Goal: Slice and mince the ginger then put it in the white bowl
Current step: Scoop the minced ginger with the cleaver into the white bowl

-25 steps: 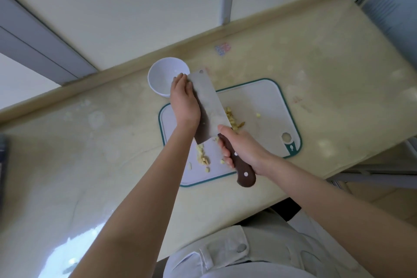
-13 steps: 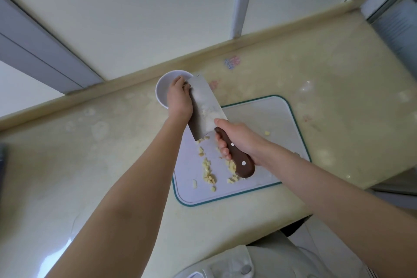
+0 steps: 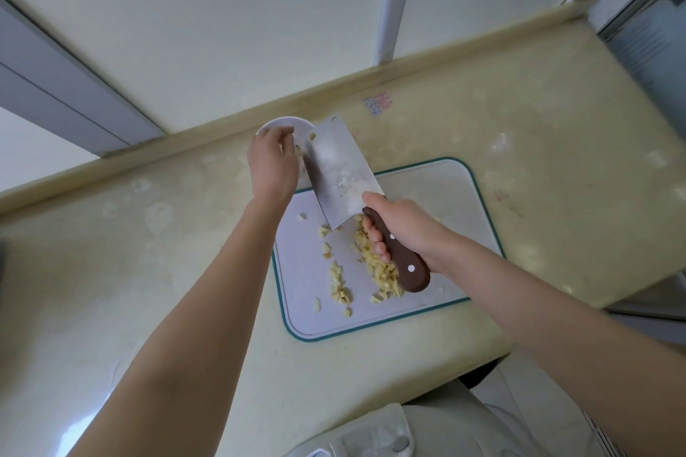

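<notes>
Under my left fingers (image 3: 284, 132) sits the white bowl (image 3: 268, 125); loose and empty, they should sweep the cleaver (image 3: 339, 163) clean while my right fingers (image 3: 373, 234) grip it.

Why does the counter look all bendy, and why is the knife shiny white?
Head view: the wide-angle lens curves the counter and its back edge. Head view: light glares pale off the cleaver blade. Head view: the far right corner is smeared with blur.
</notes>
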The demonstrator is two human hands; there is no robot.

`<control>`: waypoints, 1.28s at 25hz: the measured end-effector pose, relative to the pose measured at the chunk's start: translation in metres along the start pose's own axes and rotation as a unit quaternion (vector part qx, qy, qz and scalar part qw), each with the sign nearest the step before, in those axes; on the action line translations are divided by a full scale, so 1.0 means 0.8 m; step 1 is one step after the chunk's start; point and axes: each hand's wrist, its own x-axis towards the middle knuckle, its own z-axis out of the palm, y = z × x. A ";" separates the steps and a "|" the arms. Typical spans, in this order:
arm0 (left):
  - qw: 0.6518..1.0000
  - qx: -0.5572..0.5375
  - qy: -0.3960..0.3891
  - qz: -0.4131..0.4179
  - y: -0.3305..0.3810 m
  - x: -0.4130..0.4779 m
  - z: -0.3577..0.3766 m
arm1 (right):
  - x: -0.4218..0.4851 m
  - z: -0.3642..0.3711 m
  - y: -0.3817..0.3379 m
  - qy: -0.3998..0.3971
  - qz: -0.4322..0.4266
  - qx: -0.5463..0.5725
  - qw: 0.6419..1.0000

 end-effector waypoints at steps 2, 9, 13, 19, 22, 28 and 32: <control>1.000 0.018 -0.025 0.005 -0.006 -0.001 -0.004 | -0.003 -0.003 0.003 0.003 0.003 -0.004 1.000; 0.992 0.102 -0.061 0.037 -0.015 0.001 -0.009 | -0.011 -0.007 0.014 0.005 0.005 0.003 1.000; 0.971 0.200 -0.105 0.077 -0.010 -0.004 -0.013 | -0.012 -0.010 0.021 0.003 0.003 -0.003 1.000; 0.931 0.307 -0.147 0.132 -0.019 -0.033 -0.019 | -0.021 -0.018 0.029 0.000 0.008 -0.002 1.000; 0.931 0.312 -0.139 0.128 -0.017 -0.036 -0.017 | -0.025 -0.017 0.033 0.001 0.002 -0.007 1.000; 0.936 0.289 -0.151 0.134 -0.016 -0.058 -0.023 | -0.033 -0.018 0.040 -0.006 -0.001 -0.017 1.000; 0.963 0.186 -0.118 0.158 0.006 -0.069 -0.030 | -0.035 -0.017 0.040 -0.008 -0.003 -0.027 1.000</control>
